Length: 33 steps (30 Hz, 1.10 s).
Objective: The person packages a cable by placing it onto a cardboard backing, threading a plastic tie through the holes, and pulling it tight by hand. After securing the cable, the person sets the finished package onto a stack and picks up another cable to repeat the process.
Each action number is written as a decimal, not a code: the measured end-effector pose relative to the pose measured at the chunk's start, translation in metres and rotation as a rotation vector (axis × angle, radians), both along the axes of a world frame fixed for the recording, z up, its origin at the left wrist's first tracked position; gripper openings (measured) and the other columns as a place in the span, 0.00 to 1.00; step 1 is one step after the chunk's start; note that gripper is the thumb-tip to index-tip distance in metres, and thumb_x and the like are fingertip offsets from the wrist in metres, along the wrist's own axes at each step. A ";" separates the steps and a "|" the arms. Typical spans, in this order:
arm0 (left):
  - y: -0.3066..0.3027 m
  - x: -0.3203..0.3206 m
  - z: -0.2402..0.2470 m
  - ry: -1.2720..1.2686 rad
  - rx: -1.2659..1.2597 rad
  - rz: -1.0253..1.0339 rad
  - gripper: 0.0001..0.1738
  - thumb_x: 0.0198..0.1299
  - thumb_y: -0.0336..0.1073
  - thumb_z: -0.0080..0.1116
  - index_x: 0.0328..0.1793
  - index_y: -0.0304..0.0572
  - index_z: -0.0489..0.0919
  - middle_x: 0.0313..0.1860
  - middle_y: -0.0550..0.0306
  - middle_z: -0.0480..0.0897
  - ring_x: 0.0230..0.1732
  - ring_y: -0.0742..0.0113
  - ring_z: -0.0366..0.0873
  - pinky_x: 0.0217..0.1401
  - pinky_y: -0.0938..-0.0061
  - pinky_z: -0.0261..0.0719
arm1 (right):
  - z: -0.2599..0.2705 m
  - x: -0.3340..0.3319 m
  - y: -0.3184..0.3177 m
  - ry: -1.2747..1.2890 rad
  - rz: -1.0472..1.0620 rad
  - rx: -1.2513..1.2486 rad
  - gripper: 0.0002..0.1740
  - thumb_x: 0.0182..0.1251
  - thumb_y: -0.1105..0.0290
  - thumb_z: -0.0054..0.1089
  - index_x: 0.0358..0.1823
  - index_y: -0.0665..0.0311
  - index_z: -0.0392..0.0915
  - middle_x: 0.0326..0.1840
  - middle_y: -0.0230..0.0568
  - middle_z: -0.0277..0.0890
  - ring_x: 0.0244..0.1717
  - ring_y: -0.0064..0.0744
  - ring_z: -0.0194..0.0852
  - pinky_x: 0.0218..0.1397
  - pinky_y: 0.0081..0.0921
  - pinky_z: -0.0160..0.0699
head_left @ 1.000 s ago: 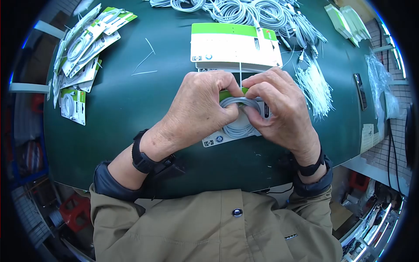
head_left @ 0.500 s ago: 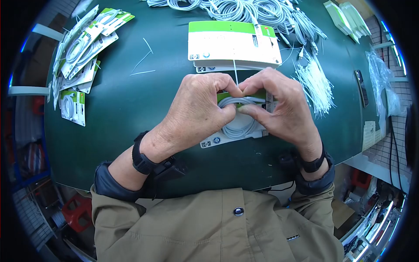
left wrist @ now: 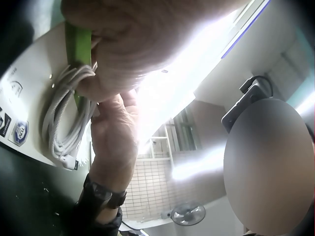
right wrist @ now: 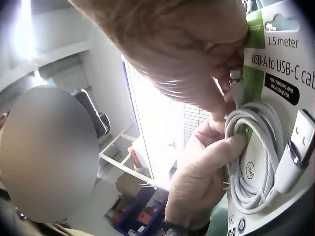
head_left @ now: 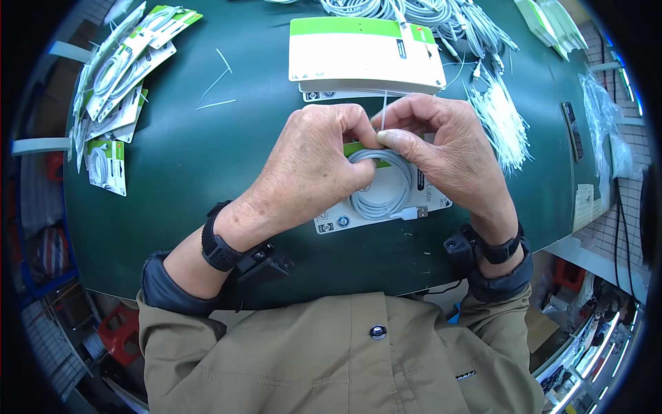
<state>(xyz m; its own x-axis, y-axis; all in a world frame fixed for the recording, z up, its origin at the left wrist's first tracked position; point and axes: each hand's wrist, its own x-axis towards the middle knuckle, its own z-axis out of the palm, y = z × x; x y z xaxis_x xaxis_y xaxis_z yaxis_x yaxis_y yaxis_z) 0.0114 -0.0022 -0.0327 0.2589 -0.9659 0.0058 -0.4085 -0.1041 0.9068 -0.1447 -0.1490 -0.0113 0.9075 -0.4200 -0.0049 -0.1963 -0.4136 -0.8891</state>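
A coiled white braided USB cable [head_left: 380, 207] lies against a white and green printed card [head_left: 441, 201], its USB-A plug [right wrist: 299, 140] at the lower right of the coil. My left hand [head_left: 300, 162] grips the coil's top, thumb inside the ring and index finger at the card's green upper part. Beside those fingertips, my right hand [head_left: 458, 148] pinches a thin white tie [head_left: 385, 105] between thumb and index finger; its free end sticks up past them. The USB-C plug [right wrist: 236, 92] shows near the right fingers in the right wrist view. The tie's lower part is hidden by fingers.
A stack of blank-looking cards [head_left: 362, 58] stands just beyond the hands. Behind it lie many coiled cables [head_left: 420, 12]; loose white ties [head_left: 507, 134] fan out at the right. Cards with cables [head_left: 124, 65] pile up at left. A phone [head_left: 571, 131] lies at far right.
The right thumb has moved from inside the coil up to the tie at the top. More of the coil and card shows below it. The left hand keeps its grip.
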 end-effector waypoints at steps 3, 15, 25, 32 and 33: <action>0.000 0.000 0.000 0.044 0.033 -0.007 0.06 0.54 0.21 0.67 0.39 0.30 0.84 0.35 0.58 0.88 0.42 0.77 0.85 0.55 0.75 0.89 | 0.003 0.000 0.001 0.008 0.014 -0.034 0.09 0.72 0.73 0.70 0.47 0.71 0.89 0.38 0.42 0.91 0.39 0.28 0.90 0.47 0.27 0.91; -0.002 0.003 -0.002 0.125 0.065 -0.041 0.06 0.56 0.20 0.64 0.41 0.31 0.83 0.37 0.58 0.88 0.43 0.78 0.85 0.51 0.77 0.89 | -0.017 0.007 0.008 -0.264 -0.030 -0.482 0.05 0.69 0.77 0.70 0.40 0.63 0.80 0.35 0.42 0.83 0.35 0.44 0.87 0.38 0.35 0.85; -0.002 -0.001 0.006 0.147 0.046 -0.040 0.07 0.55 0.21 0.64 0.40 0.30 0.83 0.36 0.57 0.88 0.40 0.78 0.84 0.47 0.77 0.88 | -0.021 0.009 0.008 -0.333 -0.123 -0.550 0.07 0.72 0.75 0.70 0.44 0.62 0.78 0.35 0.42 0.84 0.33 0.44 0.88 0.34 0.34 0.85; -0.003 -0.001 0.003 0.137 0.052 -0.067 0.05 0.55 0.21 0.63 0.39 0.30 0.82 0.37 0.56 0.88 0.42 0.76 0.86 0.52 0.75 0.89 | -0.022 0.010 0.008 -0.324 -0.134 -0.602 0.07 0.73 0.75 0.69 0.44 0.61 0.78 0.34 0.43 0.84 0.33 0.45 0.89 0.33 0.35 0.85; -0.003 -0.001 0.003 0.140 0.056 -0.067 0.05 0.55 0.21 0.64 0.38 0.31 0.82 0.37 0.56 0.88 0.43 0.76 0.86 0.52 0.75 0.89 | -0.023 0.010 0.008 -0.325 -0.133 -0.616 0.07 0.73 0.74 0.69 0.44 0.61 0.78 0.33 0.43 0.84 0.32 0.45 0.89 0.32 0.35 0.85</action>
